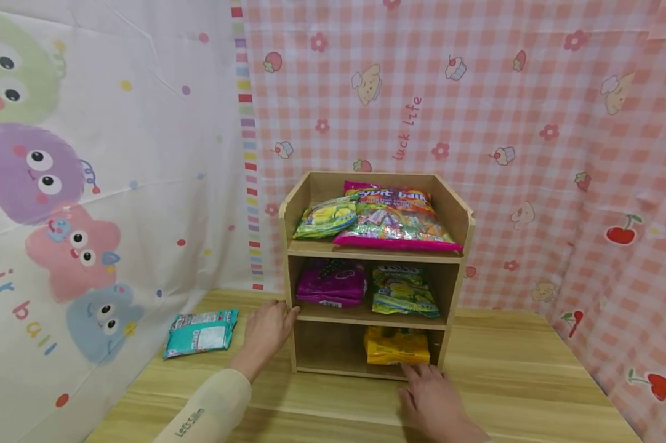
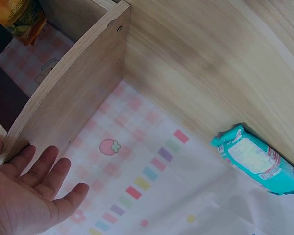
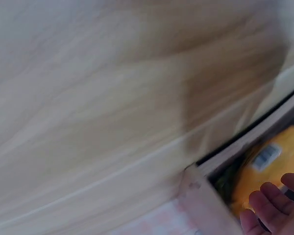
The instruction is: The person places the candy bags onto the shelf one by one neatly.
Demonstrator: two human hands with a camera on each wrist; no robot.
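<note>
A three-tier wooden shelf (image 1: pixel 377 253) stands on the table in the head view. My left hand (image 1: pixel 269 326) touches its left side panel (image 2: pixel 71 88) near the front edge, fingers loosely extended along the outside. On the bottom tier, toward the right, lies a yellow snack bag (image 1: pixel 397 347). My right hand (image 1: pixel 434 394) is just in front of that bag, fingers extended toward it; the right wrist view shows the fingertips (image 3: pixel 270 193) beside the yellow packaging, and whether they touch is unclear. A teal snack bag (image 1: pixel 201 333) lies on the table left of my left hand.
The top tier holds a large pink candy bag (image 1: pixel 396 218) and a green-yellow candy bag (image 1: pixel 327 216). On the middle tier are a purple bag (image 1: pixel 332 284) and a green bag (image 1: pixel 402 292). Patterned curtains (image 1: pixel 505 92) close in the back and sides.
</note>
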